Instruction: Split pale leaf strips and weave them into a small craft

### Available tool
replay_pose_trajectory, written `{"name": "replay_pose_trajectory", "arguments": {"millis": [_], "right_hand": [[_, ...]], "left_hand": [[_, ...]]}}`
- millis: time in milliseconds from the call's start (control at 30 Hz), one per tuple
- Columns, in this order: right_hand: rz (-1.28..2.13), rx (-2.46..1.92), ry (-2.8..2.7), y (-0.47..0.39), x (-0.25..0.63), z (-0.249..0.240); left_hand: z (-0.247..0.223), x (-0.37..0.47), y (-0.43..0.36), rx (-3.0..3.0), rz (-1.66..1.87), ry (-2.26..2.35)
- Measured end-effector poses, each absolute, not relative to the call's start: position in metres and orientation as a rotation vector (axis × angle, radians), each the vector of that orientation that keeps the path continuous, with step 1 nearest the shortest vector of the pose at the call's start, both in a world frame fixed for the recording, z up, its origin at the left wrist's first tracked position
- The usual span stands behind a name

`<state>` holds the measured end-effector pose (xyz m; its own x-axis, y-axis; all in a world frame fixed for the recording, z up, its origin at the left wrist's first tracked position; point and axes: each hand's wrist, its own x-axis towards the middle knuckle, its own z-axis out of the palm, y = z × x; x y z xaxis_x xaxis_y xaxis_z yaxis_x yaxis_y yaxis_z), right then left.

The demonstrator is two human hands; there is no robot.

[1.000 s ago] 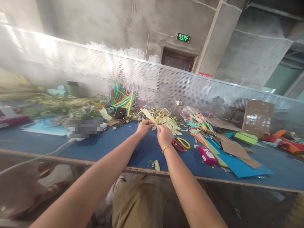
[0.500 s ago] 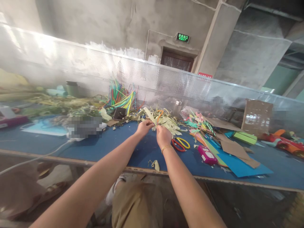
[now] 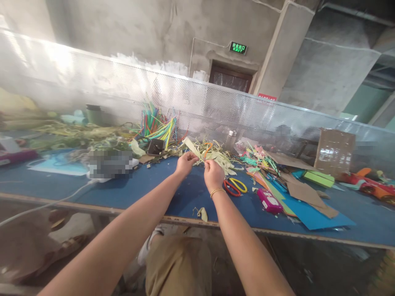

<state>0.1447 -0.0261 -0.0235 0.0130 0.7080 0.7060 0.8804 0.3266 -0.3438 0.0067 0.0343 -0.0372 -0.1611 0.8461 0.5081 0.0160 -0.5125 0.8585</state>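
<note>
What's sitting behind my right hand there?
Behind your right hand, a heap of pale strips shows, with a silver-capped bottle farther back, near the perforated panel. Whatever the hand itself covers can't be seen.

A lit green EXIT sign (image 3: 238, 48) hangs above a dark doorway (image 3: 230, 78); a perforated metal screen (image 3: 182, 96) runs behind a steel-capped bottle (image 3: 230, 141).

From near, above and behind the left hand (image 3: 185, 163) and right hand (image 3: 214, 175), the head view faces forward and down, perforated screen (image 3: 197, 96) beyond them.
</note>
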Motion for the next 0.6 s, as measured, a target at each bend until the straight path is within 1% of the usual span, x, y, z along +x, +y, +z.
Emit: {"name": "replay_pose_trajectory", "arguments": {"millis": [233, 600], "right_hand": [[-0.266, -1.242, -1.865, -0.024, 0.148, -0.022], [-0.209, -1.292, -1.737, -0.020, 0.148, -0.024]], "left_hand": [[-0.025, 0.012, 0.017, 1.372, 1.640, 0.918], [-0.020, 0.018, 0.007, 1.366, 1.468, 0.723]]}}
